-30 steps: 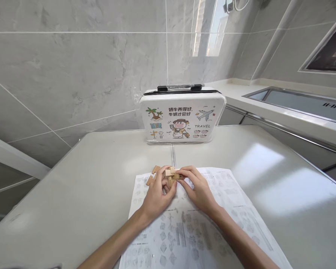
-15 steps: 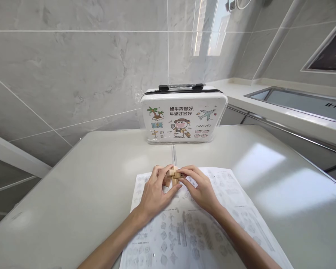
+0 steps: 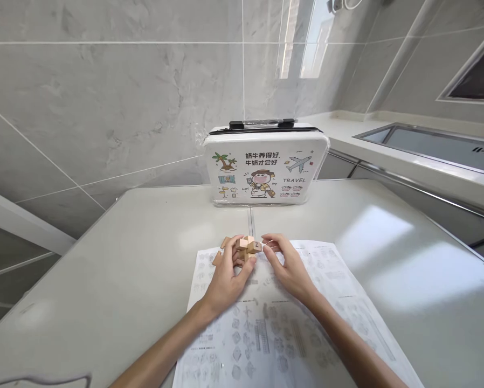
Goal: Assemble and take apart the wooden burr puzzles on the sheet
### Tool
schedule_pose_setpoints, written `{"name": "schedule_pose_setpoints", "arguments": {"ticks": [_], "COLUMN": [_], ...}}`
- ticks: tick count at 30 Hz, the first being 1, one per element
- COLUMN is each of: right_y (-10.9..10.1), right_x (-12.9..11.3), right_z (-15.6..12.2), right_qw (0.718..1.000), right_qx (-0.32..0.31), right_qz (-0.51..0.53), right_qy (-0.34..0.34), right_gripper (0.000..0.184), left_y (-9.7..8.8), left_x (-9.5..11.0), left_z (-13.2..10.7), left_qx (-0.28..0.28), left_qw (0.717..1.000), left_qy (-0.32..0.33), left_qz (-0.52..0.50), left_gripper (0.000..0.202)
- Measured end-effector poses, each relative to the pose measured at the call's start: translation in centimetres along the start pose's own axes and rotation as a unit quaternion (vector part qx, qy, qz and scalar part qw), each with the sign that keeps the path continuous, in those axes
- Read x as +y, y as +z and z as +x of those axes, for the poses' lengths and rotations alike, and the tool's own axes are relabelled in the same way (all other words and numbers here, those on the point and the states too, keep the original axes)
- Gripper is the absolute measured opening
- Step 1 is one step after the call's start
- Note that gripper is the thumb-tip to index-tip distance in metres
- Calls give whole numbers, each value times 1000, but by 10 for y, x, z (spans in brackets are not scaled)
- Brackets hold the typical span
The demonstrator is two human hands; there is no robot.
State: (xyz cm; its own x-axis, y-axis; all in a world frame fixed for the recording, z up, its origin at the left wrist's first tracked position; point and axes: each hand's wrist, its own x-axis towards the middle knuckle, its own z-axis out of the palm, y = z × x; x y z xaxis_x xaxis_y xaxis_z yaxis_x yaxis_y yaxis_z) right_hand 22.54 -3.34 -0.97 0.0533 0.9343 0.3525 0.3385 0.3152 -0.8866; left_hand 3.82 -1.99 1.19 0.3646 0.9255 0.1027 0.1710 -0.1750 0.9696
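Note:
A wooden burr puzzle (image 3: 248, 246) of interlocked light blocks, one end marked like a "Z", is gripped between the thumb and fingers of my left hand (image 3: 228, 272). Just to its right, my right hand (image 3: 284, 264) has its thumb and fingers apart, with nothing between them; it does not touch the puzzle. Beyond my left fingers lie loose wooden pieces (image 3: 217, 258), partly hidden by that hand. Under both hands spreads a printed instruction sheet (image 3: 274, 318) with rows of small puzzle drawings.
A white case (image 3: 266, 167) with cartoon prints, wrapped in clear plastic, stands at the back of the pale table (image 3: 137, 269) near the tiled wall. On the right is a counter (image 3: 347, 137) with an inset glass-topped panel (image 3: 436, 145). A dark curved edge shows bottom left.
My right hand has let go of the puzzle and moved slightly right. The puzzle has turned in my left hand, showing the marked end. Loose pieces behind my left hand are now visible.

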Motion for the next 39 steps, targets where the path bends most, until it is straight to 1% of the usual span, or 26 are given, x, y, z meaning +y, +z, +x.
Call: {"name": "schedule_pose_setpoints", "arguments": {"ticks": [3,8,13,18,20,22,24,26,28,29,31,34,35,37,39], "right_y": [2,2,-3,-4,-4,-5,-11,-23,-41,-51,-71,-93,-97,-103,-106], "right_x": [-1,-3,-2,1,3,5,6,8,9,10,12,13,13,13,13], "right_z": [-1,-2,1,4,4,5,3,0,-6,-10,-17,-27,-30,-34,-36], "right_qw": [997,991,972,955,955,962,968,976,978,974,958,920,910,888,871], "right_qx": [-72,-118,-186,-201,-196,-189,-175,-133,-88,-56,-12,19,26,41,51], "right_qz": [3,18,111,186,183,149,101,36,-73,-126,-209,-304,-325,-362,-386], "right_qy": [31,63,94,117,125,132,147,167,175,179,198,246,257,281,299], "right_gripper": [29,36,45,49,49,50,52,53,53,52,50,49,48,48,49], "left_y": [1,2,2,0,-1,-3,-6,-10,-15,-18,-25,-37,-41,-51,-61], "left_x": [1,2,6,6,2,-1,-3,-3,0,2,4,5,4,-1,-10], "left_z": [1,1,-2,-2,-2,-1,1,2,4,3,0,-15,-23,-42,-62], "left_qx": [-16,-17,-32,-48,-50,-44,-29,-15,-4,1,5,-6,-11,4,13], "left_qw": [999,999,998,999,999,998,996,991,983,978,971,957,951,941,932], "left_qy": [2,-7,11,1,3,15,35,55,71,77,84,95,100,103,96], "left_qz": [-36,-48,-50,-1,19,39,73,122,172,193,226,273,291,324,349], "left_gripper": [47,43,44,50,51,51,52,51,48,46,40,38,37,41,43]}}
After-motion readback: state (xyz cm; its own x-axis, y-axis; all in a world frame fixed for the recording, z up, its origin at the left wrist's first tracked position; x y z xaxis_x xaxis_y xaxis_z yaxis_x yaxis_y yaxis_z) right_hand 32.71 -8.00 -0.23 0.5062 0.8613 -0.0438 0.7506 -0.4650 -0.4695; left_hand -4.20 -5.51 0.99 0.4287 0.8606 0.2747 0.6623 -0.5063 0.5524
